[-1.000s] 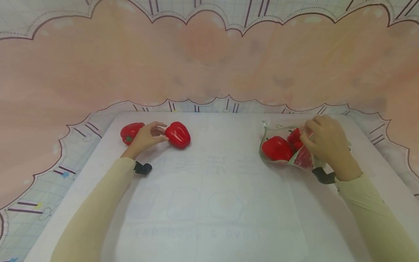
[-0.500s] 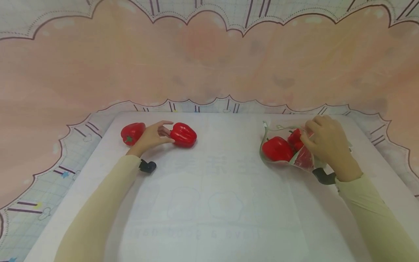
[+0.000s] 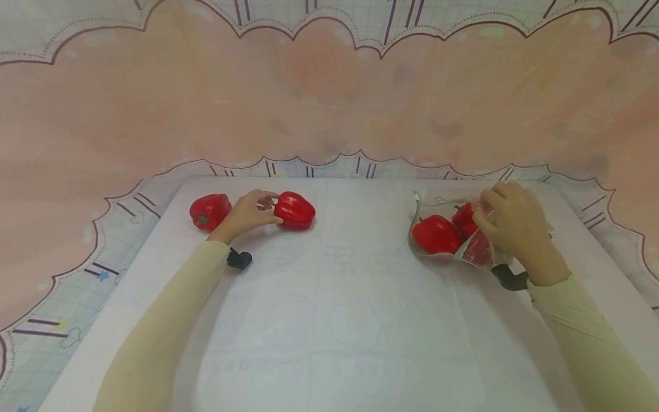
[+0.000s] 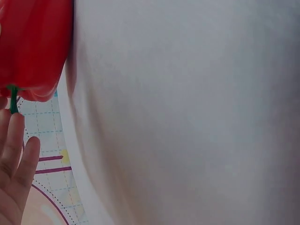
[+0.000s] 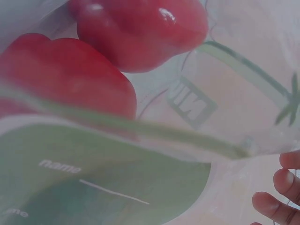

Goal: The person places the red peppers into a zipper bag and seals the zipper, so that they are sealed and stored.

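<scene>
Pinching glossy red bell pepper (image 3: 296,211) in half-curled left hand (image 3: 246,214); gripping translucent green-edged bag (image 3: 477,250) (far right) in curled right hand (image 3: 516,220). Presumably transfer step; next, steady rightward carry.

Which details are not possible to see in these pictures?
Head view: part of the bag, hidden by the right hand.
Head view: upper table writing, too faint.
Left wrist view: part of the red pepper, past the top and left edges.
Right wrist view: lower word on the green label, cut by the left edge.
</scene>
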Tool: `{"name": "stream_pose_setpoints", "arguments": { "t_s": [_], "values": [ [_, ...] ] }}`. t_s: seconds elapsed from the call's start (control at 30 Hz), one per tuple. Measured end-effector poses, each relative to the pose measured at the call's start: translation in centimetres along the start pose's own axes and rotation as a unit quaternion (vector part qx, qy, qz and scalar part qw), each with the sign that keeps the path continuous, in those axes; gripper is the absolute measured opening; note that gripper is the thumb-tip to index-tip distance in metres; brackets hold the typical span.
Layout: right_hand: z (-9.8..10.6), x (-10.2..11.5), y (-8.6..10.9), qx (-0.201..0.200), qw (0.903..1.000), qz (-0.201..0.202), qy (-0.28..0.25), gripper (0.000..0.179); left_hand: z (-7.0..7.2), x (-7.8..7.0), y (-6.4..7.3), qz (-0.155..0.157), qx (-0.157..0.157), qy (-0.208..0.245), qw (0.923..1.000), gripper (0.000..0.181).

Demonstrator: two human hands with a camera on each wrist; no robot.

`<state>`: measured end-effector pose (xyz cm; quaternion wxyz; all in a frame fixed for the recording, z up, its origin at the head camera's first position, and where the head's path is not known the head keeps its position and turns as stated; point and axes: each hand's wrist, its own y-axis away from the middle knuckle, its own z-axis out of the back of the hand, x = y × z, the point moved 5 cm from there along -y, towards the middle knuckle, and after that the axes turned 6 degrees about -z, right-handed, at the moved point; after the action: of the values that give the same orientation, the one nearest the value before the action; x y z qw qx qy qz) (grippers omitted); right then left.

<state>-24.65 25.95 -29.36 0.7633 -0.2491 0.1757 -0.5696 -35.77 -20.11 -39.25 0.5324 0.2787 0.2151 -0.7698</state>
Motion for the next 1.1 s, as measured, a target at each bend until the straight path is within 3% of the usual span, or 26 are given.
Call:
{"name": "stream_pose_setpoints", "arguments": {
  "t_s": [0.17,0.43,0.6,0.8,1.1],
  "values": [
    [0.1,0.0,0.0,0.001,1.0000,0.000,-0.002,0.016,-0.2,0.0,-0.2,0.006,-0.001,0.000,1.0000,0.071],
    [0.1,0.0,0.0,-0.003,1.0000,0.003,-0.002,0.016,-0.9,-0.1,-0.8,0.007,0.042,0.037,0.9984,0.084],
    [0.2,0.1,-0.1,-0.004,1.0000,0.003,-0.005,0.015,-1.4,0.0,-1.2,0.000,0.051,0.046,0.9977,0.086],
    [0.2,0.1,-0.1,-0.003,1.0000,0.002,-0.008,0.015,-1.6,-0.1,-1.5,-0.010,0.052,0.024,0.9983,0.083],
    [0.0,0.1,-0.1,0.006,0.9999,-0.007,-0.010,0.015,-1.7,-0.5,-1.6,0.001,0.053,0.013,0.9985,0.080]
  ]
}}
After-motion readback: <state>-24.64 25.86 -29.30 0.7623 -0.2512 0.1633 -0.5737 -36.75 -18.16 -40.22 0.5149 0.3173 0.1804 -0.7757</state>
